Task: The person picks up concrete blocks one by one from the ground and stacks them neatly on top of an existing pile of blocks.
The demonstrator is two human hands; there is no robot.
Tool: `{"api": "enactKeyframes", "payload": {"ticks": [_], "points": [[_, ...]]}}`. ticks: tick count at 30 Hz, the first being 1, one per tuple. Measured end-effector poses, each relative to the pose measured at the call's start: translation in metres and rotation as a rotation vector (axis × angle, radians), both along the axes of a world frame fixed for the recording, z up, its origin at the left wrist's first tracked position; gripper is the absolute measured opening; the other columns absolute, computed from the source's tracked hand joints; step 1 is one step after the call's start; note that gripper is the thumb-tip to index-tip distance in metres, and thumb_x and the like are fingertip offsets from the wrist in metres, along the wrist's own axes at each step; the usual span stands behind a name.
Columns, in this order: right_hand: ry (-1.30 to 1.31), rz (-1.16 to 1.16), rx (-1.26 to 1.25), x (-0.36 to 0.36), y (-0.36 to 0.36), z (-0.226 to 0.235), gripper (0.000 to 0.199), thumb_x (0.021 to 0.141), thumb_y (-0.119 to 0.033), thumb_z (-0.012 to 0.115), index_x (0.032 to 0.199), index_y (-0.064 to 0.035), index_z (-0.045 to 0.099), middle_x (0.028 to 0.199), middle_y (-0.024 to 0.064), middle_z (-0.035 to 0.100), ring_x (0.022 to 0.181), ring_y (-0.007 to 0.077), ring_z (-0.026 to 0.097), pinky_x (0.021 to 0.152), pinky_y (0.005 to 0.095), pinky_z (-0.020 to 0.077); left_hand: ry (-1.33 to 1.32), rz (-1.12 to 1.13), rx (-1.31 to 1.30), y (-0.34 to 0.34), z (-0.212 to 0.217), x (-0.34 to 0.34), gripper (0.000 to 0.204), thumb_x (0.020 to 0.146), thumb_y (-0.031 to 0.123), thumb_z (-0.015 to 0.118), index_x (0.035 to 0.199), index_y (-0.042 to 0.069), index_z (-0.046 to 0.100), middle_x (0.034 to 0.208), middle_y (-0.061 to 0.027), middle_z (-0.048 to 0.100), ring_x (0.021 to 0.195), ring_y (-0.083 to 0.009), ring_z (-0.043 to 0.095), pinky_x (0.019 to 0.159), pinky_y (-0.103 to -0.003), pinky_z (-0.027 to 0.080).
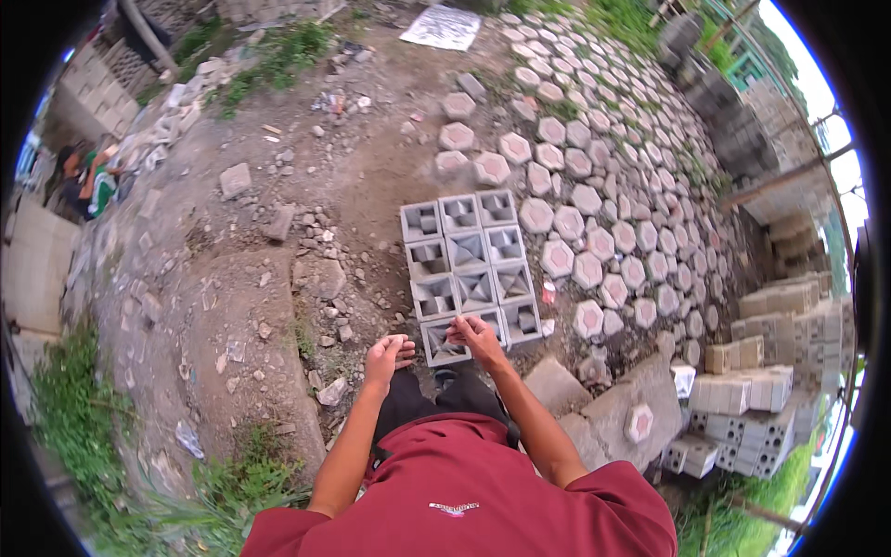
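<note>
In front of my feet, grey concrete vent blocks [467,249] lie side by side in a grid three columns wide. Each has a square face with slanted or triangular inner surfaces. My right hand [476,338] is over the nearest row, its fingers bent together in a pinch. Just left of the nearest block is my left hand [387,359], its fingers curled inward toward the right hand. Anything small between the fingers of either hand is too fine to make out. Part of a shoe [445,376] shows below the nearest block.
Many hexagonal pavers [601,243] with reddish centres cover the ground to the right. Hollow blocks [742,436] are stacked at the lower right. Rubble and loose stones [325,278] lie left of the grid. Another person [97,181] is at the far left. A pale sheet [442,28] lies far ahead.
</note>
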State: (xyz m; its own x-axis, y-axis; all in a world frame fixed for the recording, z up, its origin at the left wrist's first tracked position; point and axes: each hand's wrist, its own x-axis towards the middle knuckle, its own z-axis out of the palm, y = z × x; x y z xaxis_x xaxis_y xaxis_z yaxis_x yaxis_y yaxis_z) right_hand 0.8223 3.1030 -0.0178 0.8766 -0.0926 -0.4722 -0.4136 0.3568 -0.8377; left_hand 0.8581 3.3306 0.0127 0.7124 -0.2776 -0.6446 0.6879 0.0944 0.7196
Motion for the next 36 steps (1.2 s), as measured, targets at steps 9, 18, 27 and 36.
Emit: {"api": "enactKeyframes", "payload": {"ticks": [9,18,27,36], "points": [[0.309,-0.091,-0.752,-0.059,0.015,-0.110,0.026,0.088,-0.022,0.062,0.097,0.0015,0.062,0.085,0.0090,0.067,0.080,0.0156,0.063,0.073,0.0279,0.0486,0.177,-0.211,0.069,-0.008,-0.171,0.034,0.032,0.092,0.031,0.053,0.109,0.005,0.058,0.101,-0.0066,0.064,0.093,-0.0148,0.060,0.078,-0.031,0.048],[-0.101,0.781,-1.225,-0.022,0.017,-0.448,0.046,0.077,-0.015,0.060,0.116,0.0035,0.046,0.112,0.0198,0.053,0.109,0.0334,0.049,0.095,0.0399,0.0387,-0.103,-0.267,0.403,-0.023,-0.519,-0.005,0.057,0.091,0.045,0.049,0.119,-0.004,0.050,0.119,-0.0215,0.054,0.117,-0.0302,0.049,0.099,-0.035,0.035],[-0.538,1.378,-1.413,-0.021,-0.011,-0.600,0.031,0.082,-0.019,0.051,0.109,-0.0047,0.050,0.098,0.0081,0.056,0.100,0.0227,0.052,0.091,0.0391,0.0365,-0.007,-0.096,0.498,-0.060,-0.646,-0.030,0.058,0.097,0.045,0.030,0.127,-0.002,0.044,0.127,-0.0248,0.049,0.121,-0.0367,0.046,0.100,-0.039,0.034],[-0.118,1.655,-1.327,0.003,0.011,-0.593,0.025,0.082,-0.018,0.056,0.102,-0.0063,0.047,0.094,0.0106,0.065,0.098,0.0252,0.059,0.098,0.0417,0.0312,0.036,-0.252,0.524,-0.056,-0.616,-0.040,0.051,0.097,0.042,0.035,0.112,-0.004,0.054,0.109,-0.0225,0.059,0.108,-0.0331,0.055,0.093,-0.038,0.039]]}}
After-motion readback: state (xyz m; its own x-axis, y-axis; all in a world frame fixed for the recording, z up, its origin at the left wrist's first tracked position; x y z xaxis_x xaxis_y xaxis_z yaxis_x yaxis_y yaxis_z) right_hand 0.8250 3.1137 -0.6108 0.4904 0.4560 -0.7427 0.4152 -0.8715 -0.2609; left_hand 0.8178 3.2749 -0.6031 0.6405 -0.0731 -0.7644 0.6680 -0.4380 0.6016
